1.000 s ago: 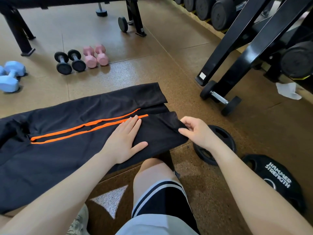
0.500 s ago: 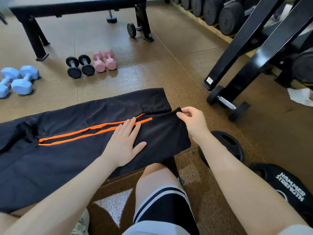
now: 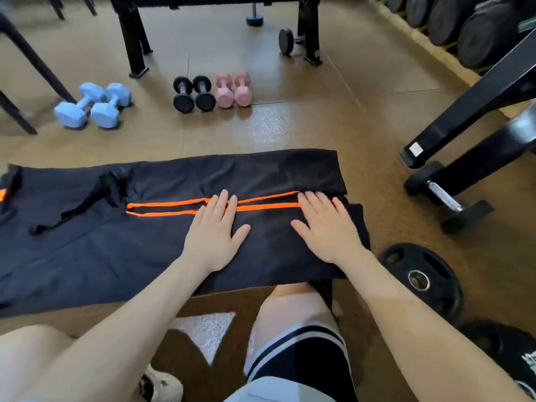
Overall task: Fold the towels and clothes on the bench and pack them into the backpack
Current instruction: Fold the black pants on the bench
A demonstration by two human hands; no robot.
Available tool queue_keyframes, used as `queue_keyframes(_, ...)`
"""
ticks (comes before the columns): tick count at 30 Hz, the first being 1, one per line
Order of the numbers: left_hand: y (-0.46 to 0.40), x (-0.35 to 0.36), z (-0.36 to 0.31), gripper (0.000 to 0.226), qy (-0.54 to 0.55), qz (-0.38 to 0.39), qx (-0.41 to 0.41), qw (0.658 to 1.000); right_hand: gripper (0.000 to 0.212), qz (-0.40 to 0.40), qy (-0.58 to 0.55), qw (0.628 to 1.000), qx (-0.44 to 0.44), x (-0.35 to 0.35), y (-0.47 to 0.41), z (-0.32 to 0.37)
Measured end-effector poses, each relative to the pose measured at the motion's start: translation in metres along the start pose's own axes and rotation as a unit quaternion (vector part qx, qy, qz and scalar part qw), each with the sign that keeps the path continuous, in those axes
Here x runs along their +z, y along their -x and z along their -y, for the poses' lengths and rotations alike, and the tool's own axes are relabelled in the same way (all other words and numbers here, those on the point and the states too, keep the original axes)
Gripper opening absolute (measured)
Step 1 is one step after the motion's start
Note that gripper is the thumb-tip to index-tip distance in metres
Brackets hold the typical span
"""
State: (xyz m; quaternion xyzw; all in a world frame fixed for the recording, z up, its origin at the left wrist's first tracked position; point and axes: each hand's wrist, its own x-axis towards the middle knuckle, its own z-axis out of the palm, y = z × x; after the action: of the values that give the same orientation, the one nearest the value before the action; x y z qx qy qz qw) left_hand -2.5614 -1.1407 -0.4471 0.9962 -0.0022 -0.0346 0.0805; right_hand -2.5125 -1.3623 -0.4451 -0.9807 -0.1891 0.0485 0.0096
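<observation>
Both palms are down flat on the black track pants (image 3: 121,250), which lie stretched lengthwise across the bench and hide its top. The left hand (image 3: 216,233) presses with fingers straight and spread, fingertips crossing the two orange stripes (image 3: 162,208). The right hand (image 3: 326,227) lies just beside it toward the leg-cuff end, fingers straight too, tips touching the stripes — neither hand grips the cloth. A black drawstring (image 3: 78,208) trails loose over the fabric toward the waist end on the left. Beyond the pants, on the brown floor, sit a pair of blue dumbbells (image 3: 92,104), a black pair (image 3: 194,94) and a pink pair (image 3: 233,88). A black weight plate (image 3: 420,278) lies flat on the floor by the right forearm.
</observation>
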Motion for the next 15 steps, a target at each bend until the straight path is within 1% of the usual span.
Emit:
queue_keyframes(1, 0.0, -0.001, 0.002, 0.073, 0.008, 0.006, 0.006, 1.0, 0.059, -0.017, 0.016, 0.999, 0.041, -0.003, 0.002, -0.006)
queue_keyframes(2, 0.0, -0.004, 0.004, 0.066, 0.034, 0.014, 0.015, 0.999, 0.054, -0.045, 0.033, 0.996, 0.064, -0.007, 0.002, -0.005)
queue_keyframes(3, 0.0, -0.008, 0.006, 0.061, 0.086, 0.018, 0.021, 0.996, 0.045, -0.09, 0.049, 0.993, 0.063, -0.012, 0.0, 0.005)
queue_keyframes(5, 0.006, -0.024, 0.018, 0.051, 0.203, 0.0, 0.021, 0.979, 0.023, -0.17, 0.039, 0.984, 0.021, -0.029, -0.011, 0.046)
queue_keyframes(6, 0.011, -0.034, 0.029, 0.045, 0.227, -0.026, 0.025, 0.973, 0.021, -0.202, 0.016, 0.979, -0.014, -0.038, -0.02, 0.071)
queue_keyframes(8, 0.024, -0.051, 0.061, 0.038, 0.195, -0.092, 0.03, 0.976, 0.019, -0.247, -0.053, 0.962, -0.103, -0.053, -0.04, 0.125)
queue_keyframes(9, 0.03, -0.058, 0.08, 0.035, 0.171, -0.116, 0.021, 0.978, 0.016, -0.231, -0.089, 0.956, -0.154, -0.055, -0.051, 0.15)
queue_keyframes(10, 0.036, -0.064, 0.101, 0.032, 0.151, -0.134, 0.004, 0.979, 0.013, -0.196, -0.126, 0.954, -0.19, -0.054, -0.061, 0.175)
queue_keyframes(11, 0.042, -0.069, 0.123, 0.032, 0.132, -0.149, -0.019, 0.98, 0.014, -0.145, -0.169, 0.953, -0.204, -0.051, -0.071, 0.198)
queue_keyframes(13, 0.051, -0.072, 0.163, 0.037, 0.11, -0.153, -0.082, 0.979, 0.027, -0.061, -0.277, 0.942, -0.182, -0.044, -0.09, 0.236)
queue_keyframes(15, 0.058, -0.068, 0.199, 0.045, 0.094, -0.146, -0.149, 0.973, 0.045, -0.001, -0.368, 0.92, -0.134, -0.04, -0.108, 0.265)
